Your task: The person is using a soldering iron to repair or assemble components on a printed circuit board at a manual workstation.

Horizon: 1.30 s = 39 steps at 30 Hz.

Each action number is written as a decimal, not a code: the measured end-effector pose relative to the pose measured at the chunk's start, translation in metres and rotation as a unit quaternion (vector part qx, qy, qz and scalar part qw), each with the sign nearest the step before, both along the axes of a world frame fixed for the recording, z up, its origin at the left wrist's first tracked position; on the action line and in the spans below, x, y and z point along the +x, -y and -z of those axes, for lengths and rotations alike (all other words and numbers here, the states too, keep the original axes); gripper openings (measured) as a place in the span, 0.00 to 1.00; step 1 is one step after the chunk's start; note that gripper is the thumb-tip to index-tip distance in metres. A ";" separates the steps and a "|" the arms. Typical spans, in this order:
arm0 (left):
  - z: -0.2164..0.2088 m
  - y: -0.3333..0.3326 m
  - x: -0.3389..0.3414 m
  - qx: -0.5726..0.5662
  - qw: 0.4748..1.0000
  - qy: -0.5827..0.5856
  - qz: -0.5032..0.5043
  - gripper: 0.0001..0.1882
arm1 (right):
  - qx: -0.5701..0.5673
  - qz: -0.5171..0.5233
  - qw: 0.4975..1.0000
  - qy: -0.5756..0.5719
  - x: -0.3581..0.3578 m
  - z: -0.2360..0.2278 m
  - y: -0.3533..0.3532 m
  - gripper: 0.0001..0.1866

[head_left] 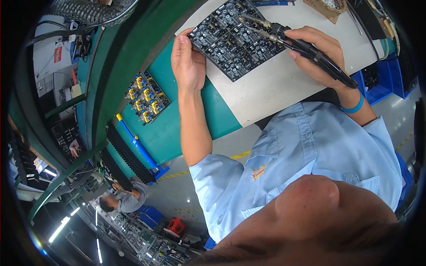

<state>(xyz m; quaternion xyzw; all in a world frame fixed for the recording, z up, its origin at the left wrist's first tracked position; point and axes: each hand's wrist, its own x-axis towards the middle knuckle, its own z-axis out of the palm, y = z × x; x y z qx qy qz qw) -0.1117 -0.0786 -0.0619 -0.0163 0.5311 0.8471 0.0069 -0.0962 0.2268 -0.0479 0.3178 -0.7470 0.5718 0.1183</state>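
Note:
My left hand [188,66] grips the left edge of a black circuit board panel [222,48], thumb on its near corner, other fingers mostly hidden by the board. Divided into several like sections, the panel is tilted over a pale sheet [266,91]. My right hand [321,48] is closed round black soldering tweezers [328,66], which have two metal arms. Their tips are over the upper middle of the panel; whether they touch a part I cannot tell. A blue band circles my right wrist.
Left on the green bench [213,115] lies another board panel [148,97] with yellow and blue parts. Nearby are a blue solder sucker [137,142] and a black slotted rack [126,153]. Blue bins [377,91] stand right. A co-worker [128,201] is at the lower left.

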 end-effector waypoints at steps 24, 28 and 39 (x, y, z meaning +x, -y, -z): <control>0.004 -0.003 -0.001 -0.006 0.999 0.021 0.023 0.17 | 0.016 0.026 1.000 -0.002 0.013 -0.002 -0.040 0.23; 0.005 -0.003 0.000 -0.005 0.999 0.019 0.029 0.17 | 0.014 0.011 1.000 -0.014 0.006 -0.010 -0.016 0.23; 0.006 -0.003 0.000 -0.008 0.999 0.007 0.032 0.17 | 0.011 0.022 0.999 -0.022 0.000 -0.004 -0.004 0.22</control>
